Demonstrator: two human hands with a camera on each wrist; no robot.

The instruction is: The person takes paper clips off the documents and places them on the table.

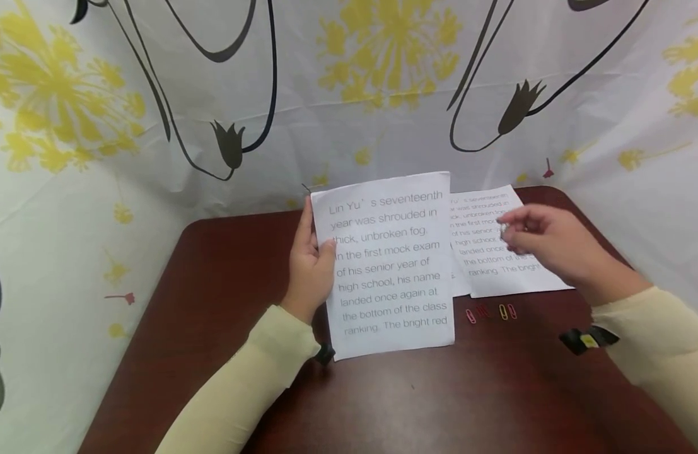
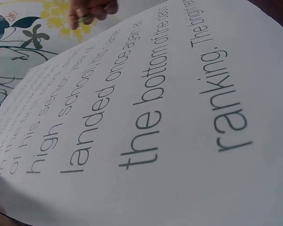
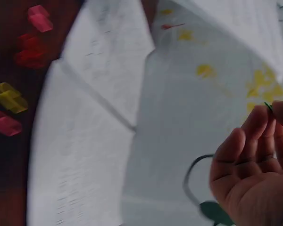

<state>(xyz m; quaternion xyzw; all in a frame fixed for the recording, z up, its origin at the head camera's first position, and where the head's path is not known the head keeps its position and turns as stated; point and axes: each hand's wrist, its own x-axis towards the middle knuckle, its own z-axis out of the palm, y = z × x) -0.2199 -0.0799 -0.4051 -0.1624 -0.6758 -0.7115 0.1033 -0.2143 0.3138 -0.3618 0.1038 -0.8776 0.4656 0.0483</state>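
Observation:
My left hand (image 1: pixel 310 277) holds a printed sheet of paper (image 1: pixel 391 265) upright by its left edge, thumb in front and fingers behind. Whether more sheets lie behind it, I cannot tell. To the right of the page, my right hand (image 1: pixel 555 243) is raised over other printed sheets. Between thumb and fingertip it pinches a small green paper clip (image 3: pixel 269 107), mostly hidden by the fingers. The left wrist view also shows this right hand (image 2: pixel 92 9) beyond the page's far edge.
More printed sheets (image 1: pixel 490 277) lie overlapping at the back right of the dark brown table (image 1: pixel 229 296). In front of them are a pink clip (image 1: pixel 470 316), red clip pieces (image 1: pixel 483 311), a yellow clip (image 1: pixel 503 312) and another pink clip (image 1: pixel 512 311). A patterned curtain (image 1: pixel 303 94) surrounds the table.

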